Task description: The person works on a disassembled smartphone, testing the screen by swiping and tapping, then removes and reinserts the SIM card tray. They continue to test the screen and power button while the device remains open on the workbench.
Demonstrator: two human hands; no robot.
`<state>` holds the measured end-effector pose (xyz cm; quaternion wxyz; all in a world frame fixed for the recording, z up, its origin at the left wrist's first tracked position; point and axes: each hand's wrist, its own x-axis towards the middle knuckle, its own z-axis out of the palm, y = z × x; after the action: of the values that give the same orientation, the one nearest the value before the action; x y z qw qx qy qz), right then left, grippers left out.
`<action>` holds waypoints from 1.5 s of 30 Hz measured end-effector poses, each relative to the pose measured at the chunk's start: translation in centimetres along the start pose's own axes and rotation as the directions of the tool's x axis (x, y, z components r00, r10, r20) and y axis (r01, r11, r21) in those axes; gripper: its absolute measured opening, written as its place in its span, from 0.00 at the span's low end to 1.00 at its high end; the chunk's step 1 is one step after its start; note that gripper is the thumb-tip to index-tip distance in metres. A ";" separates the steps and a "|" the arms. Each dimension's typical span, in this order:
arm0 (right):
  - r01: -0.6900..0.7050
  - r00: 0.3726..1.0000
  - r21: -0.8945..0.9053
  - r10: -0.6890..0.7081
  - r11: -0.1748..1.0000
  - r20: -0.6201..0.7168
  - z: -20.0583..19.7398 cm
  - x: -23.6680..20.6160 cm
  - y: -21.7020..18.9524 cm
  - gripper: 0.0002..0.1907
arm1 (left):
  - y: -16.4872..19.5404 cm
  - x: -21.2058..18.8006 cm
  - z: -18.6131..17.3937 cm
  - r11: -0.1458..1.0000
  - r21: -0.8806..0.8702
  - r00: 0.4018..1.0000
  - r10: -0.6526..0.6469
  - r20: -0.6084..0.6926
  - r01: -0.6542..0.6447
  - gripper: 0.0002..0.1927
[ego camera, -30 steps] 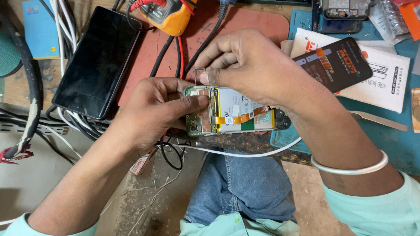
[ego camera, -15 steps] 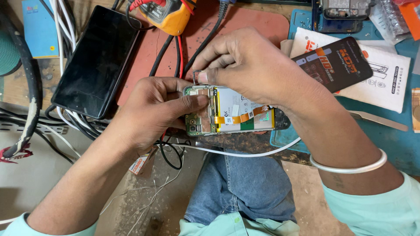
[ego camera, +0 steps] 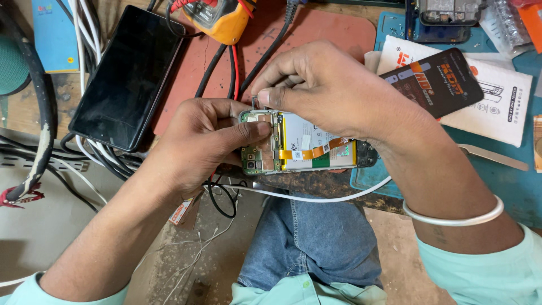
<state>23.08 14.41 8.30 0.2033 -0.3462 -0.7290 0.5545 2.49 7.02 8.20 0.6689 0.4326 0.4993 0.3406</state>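
opened phone axis 3–9 o'clock | gripped at 9 by left hand | small part pinched at 11 by right hand

worn wooden bench — red mat, teal mat — evenly lit.

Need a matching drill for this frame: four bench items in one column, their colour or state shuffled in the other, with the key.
Column 1
1. opened phone
2. multimeter
3. intact phone
4. bangle

Column 2
A. yellow-orange body with red and black leads
B. white, around the right wrist
C. lying flat on the bench with a dark screen, untouched
D. back cover off, gripped by the left hand, with the right hand pinching at its top edge

Pairs: 1-D, 2-A, 3-C, 4-B
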 end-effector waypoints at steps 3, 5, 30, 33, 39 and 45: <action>-0.006 1.000 -0.014 0.006 1.000 -0.007 0.1 0.0 -0.1 0.10 | 0.0 0.0 0.0 1.000 0.021 1.000 -0.004 -0.001 0.004 0.14; -0.011 1.000 -0.035 0.010 0.999 -0.020 0.2 0.0 -0.2 0.10 | 0.0 0.0 0.0 1.000 0.003 1.000 -0.006 -0.006 0.006 0.14; 0.004 1.000 -0.255 0.003 0.967 0.026 0.3 -1.3 -2.4 0.18 | -0.5 0.2 -0.4 1.000 -0.010 1.000 0.002 -0.016 -0.002 0.14; 0.183 0.982 -0.433 -0.146 0.883 0.117 0.1 -3.1 -3.4 0.34 | -0.6 0.5 -0.6 1.000 0.002 1.000 0.017 -0.019 -0.017 0.14; 0.207 0.978 -0.650 -0.173 0.731 0.116 1.3 -4.0 -2.4 0.47 | -0.6 0.6 -0.5 1.000 0.002 1.000 0.008 -0.024 -0.008 0.17; 0.208 0.976 -0.639 -0.199 0.740 0.088 1.3 -3.7 -2.3 0.43 | -0.4 -0.3 0.6 0.946 0.268 0.971 0.217 -0.099 -0.184 0.26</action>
<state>23.99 10.51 10.39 0.1262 -0.3094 -0.9095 0.2471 2.97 6.44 8.03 0.5360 0.5417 0.5341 0.3661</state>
